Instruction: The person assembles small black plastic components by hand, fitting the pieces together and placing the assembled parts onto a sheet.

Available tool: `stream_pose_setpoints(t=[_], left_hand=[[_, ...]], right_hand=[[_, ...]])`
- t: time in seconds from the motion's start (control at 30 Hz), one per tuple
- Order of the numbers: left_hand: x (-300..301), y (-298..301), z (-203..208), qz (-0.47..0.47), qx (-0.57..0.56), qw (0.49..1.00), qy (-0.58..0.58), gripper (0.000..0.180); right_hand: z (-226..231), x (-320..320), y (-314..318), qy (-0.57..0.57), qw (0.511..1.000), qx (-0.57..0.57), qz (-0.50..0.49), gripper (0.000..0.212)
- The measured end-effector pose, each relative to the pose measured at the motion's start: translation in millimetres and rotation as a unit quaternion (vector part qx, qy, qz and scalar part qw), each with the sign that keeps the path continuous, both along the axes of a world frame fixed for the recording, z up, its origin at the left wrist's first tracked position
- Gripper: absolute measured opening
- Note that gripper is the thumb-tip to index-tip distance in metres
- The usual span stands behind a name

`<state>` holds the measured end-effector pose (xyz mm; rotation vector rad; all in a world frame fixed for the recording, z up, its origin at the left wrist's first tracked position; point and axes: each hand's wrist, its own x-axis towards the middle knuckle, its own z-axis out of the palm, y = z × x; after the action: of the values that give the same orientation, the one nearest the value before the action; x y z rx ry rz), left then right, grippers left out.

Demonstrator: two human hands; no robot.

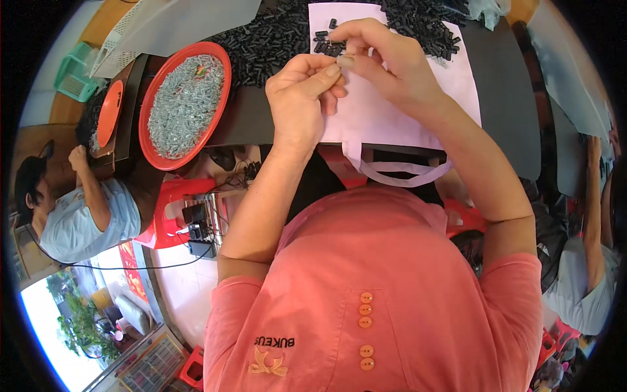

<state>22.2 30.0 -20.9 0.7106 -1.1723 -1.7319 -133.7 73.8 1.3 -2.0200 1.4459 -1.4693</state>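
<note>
Far left, I note a green basket (pixel 74 72) at the table's edge and a seated person in a light blue shirt (pixel 91 219) below it, one hand raised to the dark table (pixel 503 98). Next right, a small orange lid (pixel 109 113) stands beside a large red bowl (pixel 222 62) filled with small silvery metal parts (pixel 186 104). A white perforated tray (pixel 130 39) lies above the bowl, tilted. Under the table edge I see a red stool (pixel 171 196). Moving to centre: my left hand (pixel 300 98) is closed into a loose fist, thumb and forefinger pressed together on something thin; I cannot tell exactly what, it is too small. My right hand (pixel 385 62) sits just beside it, touching at the fingertips, its thumb and forefinger pinching a fine metal pin (pixel 340 47) held above a few small black parts (pixel 326 42). Both hands hover over a pale pink sheet (pixel 392 121) laid on the table, whose looped handles hang over the near edge. A big heap of black parts (pixel 274 36) spreads across the table behind the hands, spilling onto the sheet's upper right corner. Far right, another person's arm (pixel 594 215) shows at the rim.
</note>
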Motion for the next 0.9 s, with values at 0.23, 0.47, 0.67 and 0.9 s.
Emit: stream_pose_setpoints(t=[0.23, 0.47, 0.67, 0.9], left_hand=[[-1, -2, -2, -0.004, 0.007, 0.999, 0.044, 0.008], [0, -5, -1, -0.005, 0.011, 0.998, 0.056, 0.008], [-1, -8, 5, -0.023, 0.02, 0.998, 0.051, 0.007], [-8, -1, 19, -0.017, -0.009, 0.999, -0.035, 0.009]], right_hand=[[-10, -7, -8, 0.091, 0.99, -0.101, -0.028, 0.016], [-8, -3, -5, 0.107, 0.987, -0.12, -0.025, 0.019], [-9, 7, -6, 0.225, 0.943, -0.208, -0.129, 0.029], [-8, 2, -4, 0.226, 0.939, -0.217, -0.14, 0.027]])
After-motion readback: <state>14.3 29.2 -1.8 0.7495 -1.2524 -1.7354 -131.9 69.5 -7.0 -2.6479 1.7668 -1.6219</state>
